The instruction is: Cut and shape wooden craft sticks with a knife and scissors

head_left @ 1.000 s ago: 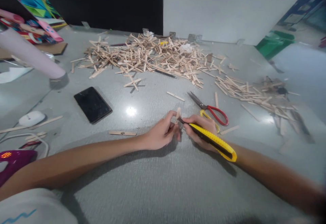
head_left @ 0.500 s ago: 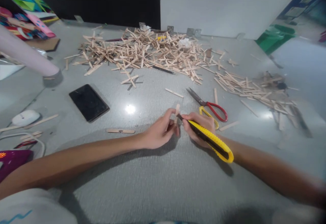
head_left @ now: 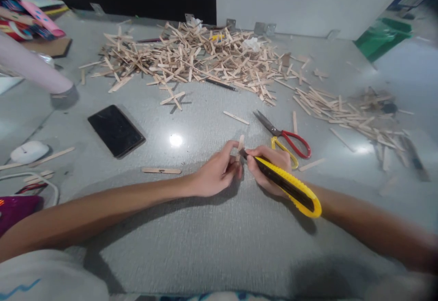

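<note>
My left hand [head_left: 217,169] is closed on a short wooden craft stick [head_left: 241,142], pinched upright between thumb and fingers; its lower part is partly hidden by the fingers. In my right hand [head_left: 268,166] I grip a yellow utility knife [head_left: 290,187], its blade against or very close to the stick. Just beyond my right hand lie scissors [head_left: 273,129] with one red and one yellow handle. Left of my left hand, another craft stick [head_left: 161,171] with a dark notch lies flat on the grey table [head_left: 212,250].
A big heap of craft sticks [head_left: 191,59] spreads along the back, with a smaller pile [head_left: 345,109] at the right. On the left are a black phone [head_left: 116,130], a white computer mouse [head_left: 29,152] and a purple device [head_left: 20,209]. A green bin [head_left: 381,38] stands far right.
The view has shifted a little, so the table items sit slightly differently in frame. Both hands keep the same hold, with the knife blade still at the stick.
</note>
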Motion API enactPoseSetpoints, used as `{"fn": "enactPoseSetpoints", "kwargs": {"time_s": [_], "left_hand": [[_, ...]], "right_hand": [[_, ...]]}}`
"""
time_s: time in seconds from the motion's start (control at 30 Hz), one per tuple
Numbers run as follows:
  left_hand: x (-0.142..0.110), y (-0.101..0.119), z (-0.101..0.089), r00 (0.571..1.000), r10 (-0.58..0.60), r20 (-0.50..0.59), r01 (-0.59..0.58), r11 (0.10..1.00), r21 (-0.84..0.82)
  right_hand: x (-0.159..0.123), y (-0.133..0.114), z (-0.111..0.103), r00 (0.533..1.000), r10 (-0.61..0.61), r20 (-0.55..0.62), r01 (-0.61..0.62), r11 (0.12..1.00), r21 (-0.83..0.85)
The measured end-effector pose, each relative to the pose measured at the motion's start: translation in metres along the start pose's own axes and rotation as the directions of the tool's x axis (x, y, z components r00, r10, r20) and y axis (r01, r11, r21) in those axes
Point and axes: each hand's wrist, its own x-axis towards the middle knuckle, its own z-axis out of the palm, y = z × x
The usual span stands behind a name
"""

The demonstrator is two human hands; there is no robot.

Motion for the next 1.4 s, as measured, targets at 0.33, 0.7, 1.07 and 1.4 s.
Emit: {"fn": "enactPoseSetpoints", "kwargs": {"time_s": [0.33, 0.7, 1.07, 1.4], "left_hand": [[0.0012, 0.001, 0.0003, 1.0, -0.018, -0.002, 0.018, 0.992, -0.124], [0.0027, -0.0063, 0.0021, 0.998, -0.04, -0.047, 0.025, 0.96, -0.277], [0.0025, -0.0016, 0.0027, 0.998, -0.035, -0.045, 0.026, 0.984, -0.176], [0.0036, -0.0049, 0.0039, 0.995, -0.069, -0.077, 0.052, 0.979, -0.199]], "right_hand": [[0.0012, -0.0042, -0.0009, 0.999, 0.028, 0.018, -0.029, 0.997, 0.073], [-0.0013, -0.0001, 0.0024, 0.997, -0.061, 0.047, 0.056, 0.993, 0.099], [-0.001, -0.0004, 0.0003, 0.997, -0.072, 0.011, 0.071, 0.996, 0.054], [-0.0007, -0.0012, 0.0008, 0.998, -0.054, -0.023, 0.055, 0.997, 0.049]]}}
